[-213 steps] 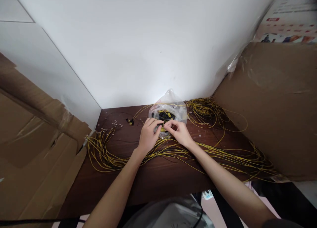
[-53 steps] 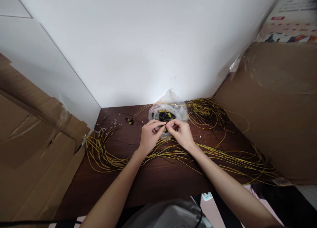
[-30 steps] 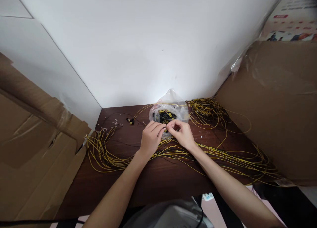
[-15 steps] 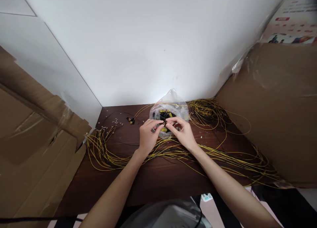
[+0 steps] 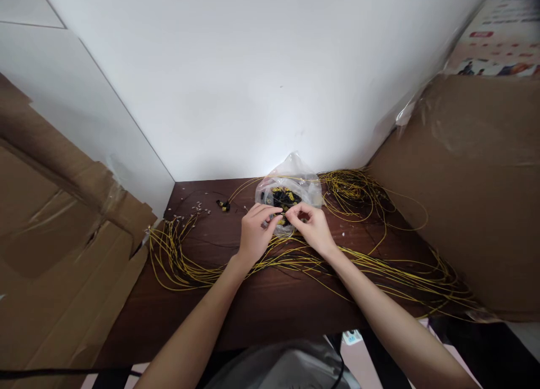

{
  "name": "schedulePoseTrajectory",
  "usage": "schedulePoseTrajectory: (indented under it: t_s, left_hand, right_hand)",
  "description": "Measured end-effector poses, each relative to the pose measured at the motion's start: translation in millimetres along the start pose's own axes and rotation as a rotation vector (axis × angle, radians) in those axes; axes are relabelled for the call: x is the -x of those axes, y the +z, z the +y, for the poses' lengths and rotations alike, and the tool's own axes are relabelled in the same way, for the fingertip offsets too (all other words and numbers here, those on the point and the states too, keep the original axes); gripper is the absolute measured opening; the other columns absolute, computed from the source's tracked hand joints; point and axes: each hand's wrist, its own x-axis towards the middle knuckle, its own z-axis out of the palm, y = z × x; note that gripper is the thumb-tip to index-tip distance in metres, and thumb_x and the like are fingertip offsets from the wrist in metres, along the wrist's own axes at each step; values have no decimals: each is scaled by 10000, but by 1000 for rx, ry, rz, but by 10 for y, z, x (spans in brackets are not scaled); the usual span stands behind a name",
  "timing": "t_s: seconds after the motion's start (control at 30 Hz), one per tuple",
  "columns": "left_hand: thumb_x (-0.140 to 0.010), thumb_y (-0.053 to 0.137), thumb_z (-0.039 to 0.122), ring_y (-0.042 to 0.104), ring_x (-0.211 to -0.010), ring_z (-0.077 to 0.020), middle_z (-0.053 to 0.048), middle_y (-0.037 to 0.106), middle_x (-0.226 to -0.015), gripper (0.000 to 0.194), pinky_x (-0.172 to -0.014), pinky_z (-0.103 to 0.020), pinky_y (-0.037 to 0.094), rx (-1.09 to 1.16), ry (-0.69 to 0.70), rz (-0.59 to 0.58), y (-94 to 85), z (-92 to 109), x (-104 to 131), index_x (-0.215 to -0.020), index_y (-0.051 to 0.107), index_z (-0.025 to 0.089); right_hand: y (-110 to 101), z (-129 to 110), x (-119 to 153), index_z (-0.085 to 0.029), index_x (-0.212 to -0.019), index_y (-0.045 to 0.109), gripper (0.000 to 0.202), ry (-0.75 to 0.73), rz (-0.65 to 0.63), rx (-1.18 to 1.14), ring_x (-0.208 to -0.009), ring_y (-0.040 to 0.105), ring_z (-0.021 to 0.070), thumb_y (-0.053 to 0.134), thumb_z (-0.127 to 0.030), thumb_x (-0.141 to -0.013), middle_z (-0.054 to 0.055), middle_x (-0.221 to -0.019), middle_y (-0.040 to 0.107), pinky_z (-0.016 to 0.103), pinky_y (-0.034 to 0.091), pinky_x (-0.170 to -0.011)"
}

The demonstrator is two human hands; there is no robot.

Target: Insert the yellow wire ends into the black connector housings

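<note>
Over the front of a clear plastic bag [image 5: 310,180], my left hand [image 5: 256,231] and my right hand [image 5: 313,227] meet fingertip to fingertip. A small black piece [image 5: 279,213] shows at the pinched thumb and forefinger of my left hand; its exact kind is too small to tell. The fingers of my right hand are pinched right beside it, and whatever they grip is hidden. Inside the bag lie many small black and yellow parts [image 5: 284,196]. A long bundle of yellow and black wires [image 5: 202,273] runs beneath both wrists.
A tangled coil of yellow wire [image 5: 350,186] lies at the back right. Small black connectors [image 5: 223,205] and pale scraps [image 5: 198,209] are scattered at the back left. Cardboard [image 5: 63,254] flanks the left side, a cardboard box [image 5: 468,197] the right, and a white wall [image 5: 270,85] the back.
My right thumb and forefinger have drawn into a tighter pinch. My left hand has shifted slightly right, and the black piece shows more clearly at its fingertips.
</note>
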Motion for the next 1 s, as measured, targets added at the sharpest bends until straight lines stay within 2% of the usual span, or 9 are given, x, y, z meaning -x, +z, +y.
schedulePoseTrajectory:
  t_s: [0.67,1.0]
  left_hand:
    - [-778,597,198,552,-678,-131,-42,656,-791,119,-663,-264,448,111,-99,-82,-1,-30,18,-860,681,183]
    - [-757,616,179,575,-687,-137,-43,670,-779,115,-681,-264,459,142,-132,-70,10,-1,15,-839,696,178]
  right_hand:
    - [-2,-12,3,-150,-670,593,143,-8,-10,-25,-594,473,117,544,-261,-746,7,-656,568,236,384,-576]
    - [-1,12,-5,-145,-689,600,135,3,-24,-22,-617,483,120,549,-253,-752,14,-678,574,233,380,-591]
